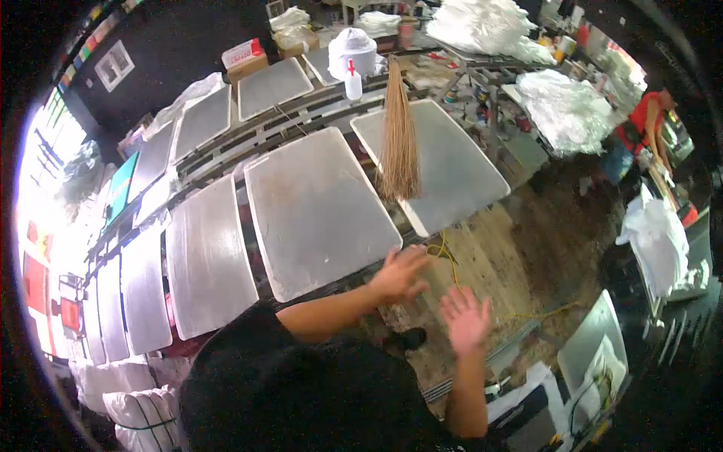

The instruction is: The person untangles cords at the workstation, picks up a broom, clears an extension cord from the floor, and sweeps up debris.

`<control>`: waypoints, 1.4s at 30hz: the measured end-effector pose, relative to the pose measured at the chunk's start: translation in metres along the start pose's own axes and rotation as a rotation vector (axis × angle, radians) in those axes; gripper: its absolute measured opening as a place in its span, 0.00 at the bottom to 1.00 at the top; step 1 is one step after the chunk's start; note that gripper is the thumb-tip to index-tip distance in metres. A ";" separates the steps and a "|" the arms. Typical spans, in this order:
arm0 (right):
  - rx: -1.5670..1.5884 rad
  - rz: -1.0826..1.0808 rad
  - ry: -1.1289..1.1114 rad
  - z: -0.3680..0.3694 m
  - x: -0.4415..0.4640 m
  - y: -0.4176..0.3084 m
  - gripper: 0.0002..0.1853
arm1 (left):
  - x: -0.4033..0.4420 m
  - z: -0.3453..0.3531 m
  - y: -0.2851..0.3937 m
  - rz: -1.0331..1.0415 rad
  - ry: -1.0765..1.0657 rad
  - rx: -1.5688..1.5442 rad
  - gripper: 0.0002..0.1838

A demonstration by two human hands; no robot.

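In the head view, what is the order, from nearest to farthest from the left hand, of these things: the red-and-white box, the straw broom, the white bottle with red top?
From the left hand:
1. Straw broom: just beyond the hand, across a grey board.
2. White bottle with red top: behind the broom, slightly left.
3. Red-and-white box: farther back, left.

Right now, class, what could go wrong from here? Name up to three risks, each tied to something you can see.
1. The yellow cord trails over the wooden floor near the person; a foot might catch it.
2. The broom overlaps the edge of the right-hand grey board, so a nudge could perhaps knock it off.
3. The left hand is near a corner of the middle grey board and might bump it.
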State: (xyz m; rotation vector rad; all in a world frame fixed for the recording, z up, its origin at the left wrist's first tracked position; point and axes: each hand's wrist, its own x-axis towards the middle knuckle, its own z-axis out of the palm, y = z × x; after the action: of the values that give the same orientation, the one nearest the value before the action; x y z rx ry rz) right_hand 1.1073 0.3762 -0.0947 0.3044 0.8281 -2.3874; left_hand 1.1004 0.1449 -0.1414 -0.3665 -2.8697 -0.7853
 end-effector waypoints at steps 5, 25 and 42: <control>-0.044 -0.135 0.324 -0.078 0.065 -0.108 0.20 | 0.043 -0.040 -0.136 -0.796 0.622 -0.197 0.22; -0.566 -0.149 0.303 0.037 0.287 -0.242 0.08 | 0.118 -0.121 -0.346 0.023 -0.293 0.615 0.08; -0.834 0.158 -0.177 0.024 0.526 -0.330 0.10 | 0.036 -0.020 -0.274 -1.227 0.083 0.470 0.30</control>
State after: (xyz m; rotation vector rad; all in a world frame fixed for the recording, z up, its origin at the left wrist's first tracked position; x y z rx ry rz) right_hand 0.4887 0.3306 -0.1181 -0.1710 1.5384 -1.7020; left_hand 0.9936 -0.0867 -0.2487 1.5162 -2.8131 -0.1401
